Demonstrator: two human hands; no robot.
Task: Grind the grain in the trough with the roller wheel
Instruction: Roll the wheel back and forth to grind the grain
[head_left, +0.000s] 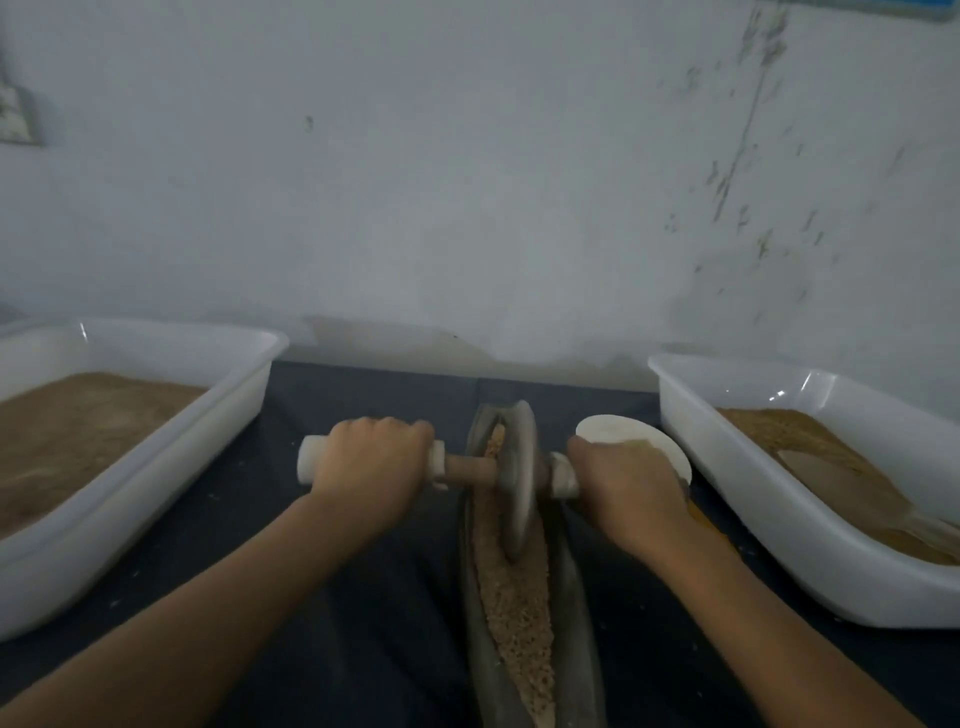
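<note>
Left hand (371, 465): clenched over the left handle (311, 460) of the roller wheel, knuckles up, white handle end showing past the outer side of the fist. Right hand (628, 493): wrapped around the right handle (563, 475), only the inner white collar of that handle visible beside the wheel. Both forearms reach in from the bottom edge.

Roller wheel (519, 480): grey disc, standing upright on its rim inside the trough, towards the far end. A wooden axle (470, 467) passes through its centre and joins the two handles.

Trough (569, 587): long, narrow, dark, boat-shaped, lying lengthwise away from the viewer on the middle of the table. Its near end runs off the bottom of the view.

Grain (519, 623): tan, coarse, filling the trough channel from the wheel towards the viewer; a small amount also shows beyond the wheel at the far tip.

Left tub (156, 499): white plastic, rectangular, left of the trough and apart from it, holding a level layer of brown meal (78, 421).

Right tub (769, 525): white plastic, right of the trough, holding brown meal (810, 441) heaped unevenly.

White round item (639, 439): just behind the right hand, beside the right tub; what it is cannot be told.

Table cover (363, 597): dark blue-grey, with scattered pale specks.

Wall (467, 182): pale, scuffed at right.
</note>
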